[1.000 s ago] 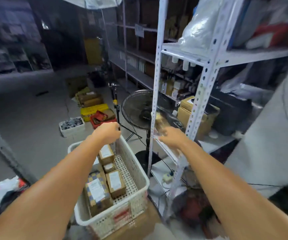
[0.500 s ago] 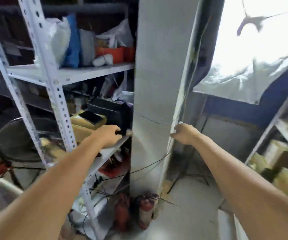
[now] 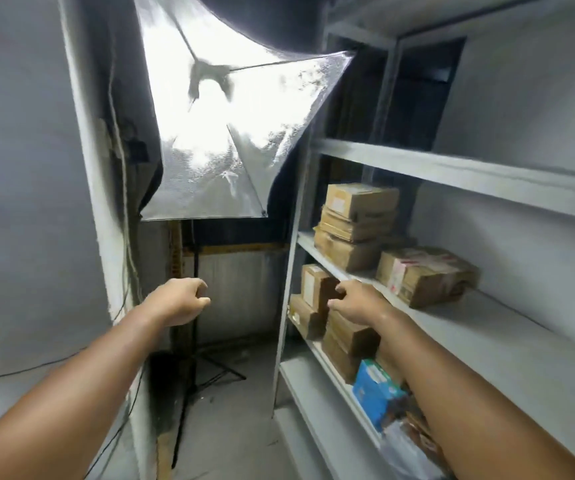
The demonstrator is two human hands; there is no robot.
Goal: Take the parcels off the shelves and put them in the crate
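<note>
Matt brown cardboard parcels [image 3: 360, 223], grey painted metal shelves [image 3: 469, 169], crinkled shiny silver softbox [image 3: 241, 133]

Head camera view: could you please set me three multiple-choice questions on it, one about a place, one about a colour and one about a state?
1. Where does the blue box lie?
A. on the floor by the light stand
B. on the lower shelf, among brown parcels
C. on the top shelf

2. What colour are the stacked parcels on the middle shelf?
A. red
B. green
C. brown

3. What is the left hand doing?
A. holding nothing, fingers loosely curled
B. gripping a parcel
C. pressing on a shelf

Answers: 1 B, it sits near that shelf's front edge beside those parcels; 2 C, all show plain cardboard brown; 3 A, it hangs in the air, touching nothing.
</note>
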